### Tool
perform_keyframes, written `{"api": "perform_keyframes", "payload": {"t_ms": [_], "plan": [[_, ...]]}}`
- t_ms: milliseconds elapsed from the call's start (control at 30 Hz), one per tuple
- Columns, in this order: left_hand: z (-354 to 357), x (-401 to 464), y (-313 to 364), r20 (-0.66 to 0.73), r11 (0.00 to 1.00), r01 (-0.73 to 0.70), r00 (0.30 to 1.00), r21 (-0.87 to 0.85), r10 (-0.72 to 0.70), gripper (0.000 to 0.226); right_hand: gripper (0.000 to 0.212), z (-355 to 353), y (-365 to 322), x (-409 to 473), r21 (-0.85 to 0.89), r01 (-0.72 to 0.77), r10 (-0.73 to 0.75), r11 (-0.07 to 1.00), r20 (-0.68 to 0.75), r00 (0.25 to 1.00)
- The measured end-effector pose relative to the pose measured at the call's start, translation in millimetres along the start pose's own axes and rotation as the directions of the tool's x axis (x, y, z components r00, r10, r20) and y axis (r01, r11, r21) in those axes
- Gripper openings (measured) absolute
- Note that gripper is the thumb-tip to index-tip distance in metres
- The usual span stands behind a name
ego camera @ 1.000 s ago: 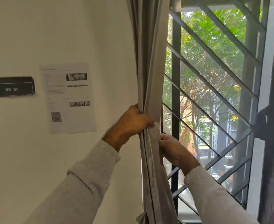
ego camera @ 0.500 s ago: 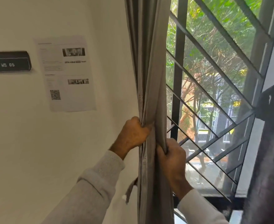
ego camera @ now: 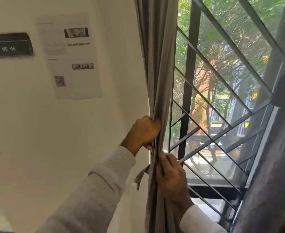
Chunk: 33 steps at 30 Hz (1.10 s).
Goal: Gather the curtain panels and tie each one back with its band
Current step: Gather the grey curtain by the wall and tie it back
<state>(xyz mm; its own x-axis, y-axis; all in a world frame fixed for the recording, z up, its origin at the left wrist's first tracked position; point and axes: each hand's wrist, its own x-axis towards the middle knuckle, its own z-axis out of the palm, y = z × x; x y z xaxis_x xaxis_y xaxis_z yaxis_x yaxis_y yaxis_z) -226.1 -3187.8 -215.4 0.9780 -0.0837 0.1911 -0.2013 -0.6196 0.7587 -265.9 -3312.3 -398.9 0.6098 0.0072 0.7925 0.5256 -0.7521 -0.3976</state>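
Both the left hand [ego camera: 142, 132] and right hand [ego camera: 171, 179] grip the gathered curtain panel [ego camera: 158, 68] at the window's left edge; wrapping its dangling band [ego camera: 140, 178] likely comes next.

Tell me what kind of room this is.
Probably an office or lab workstation, not a home: a wall nameplate reading roughly "WS 06", a printed notice with a QR code, and a barred window beside the grey curtain.

Grey curtain panel [ego camera: 156, 68] hanging bunched into narrow vertical folds, lying between white wall and window grille [ego camera: 222, 101], just left of grille. Matching grey band [ego camera: 140, 177] dangling loose from panel's left edge, low down, left of grille, untied. Second, darker curtain panel [ego camera: 272, 174] hanging at grille's right side, already cinched by dark band [ego camera: 284, 84].
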Motion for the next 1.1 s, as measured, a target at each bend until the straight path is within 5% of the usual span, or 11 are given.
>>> {"api": "perform_keyframes", "payload": {"t_ms": [133,267,333,433,533,667,833,1100], "plan": [[14,-6,-9,0.048,0.995,-0.066,0.996,-0.081,0.07,0.075,0.051,1,7,-4,-0.042,-0.024,0.025,0.999,0.03,0.999],[29,-6,-35,0.167,0.965,-0.22,0.966,0.145,0.195,0.067,0.047,-8,18,-1,-0.06,0.031,-0.03,0.998,0.018,0.999],[40,-1,-51,0.101,0.971,-0.177,0.982,0.158,0.163,0.059,0.039,-11,21,-6,0.056,-0.001,0.0,0.998,0.015,1.0],[47,5,-66,0.031,0.997,-0.082,0.996,0.004,0.082,0.046,0.026,-5,29,-23,0.312,-0.282,0.283,0.907,0.043,0.958],[49,8,-70,0.061,0.995,-0.09,0.994,-0.038,0.093,0.053,0.044,0,42,-27,0.407,-0.516,0.496,0.754,0.163,0.853],[53,3,-74,0.1,0.995,-0.08,0.991,-0.06,0.086,0.063,0.039,2,51,-16,0.397,-0.522,0.42,0.755,0.318,0.85],[52,-5,-80,0.208,0.998,-0.055,0.977,0.016,0.05,0.057,0.012,1,63,-13,0.419,-0.544,0.434,0.727,0.335,0.836],[53,-16,-102,0.258,0.992,-0.021,0.966,0.122,-0.012,0.057,0.012,-1,58,-10,0.448,-0.573,0.438,0.686,0.375,0.817]]}}
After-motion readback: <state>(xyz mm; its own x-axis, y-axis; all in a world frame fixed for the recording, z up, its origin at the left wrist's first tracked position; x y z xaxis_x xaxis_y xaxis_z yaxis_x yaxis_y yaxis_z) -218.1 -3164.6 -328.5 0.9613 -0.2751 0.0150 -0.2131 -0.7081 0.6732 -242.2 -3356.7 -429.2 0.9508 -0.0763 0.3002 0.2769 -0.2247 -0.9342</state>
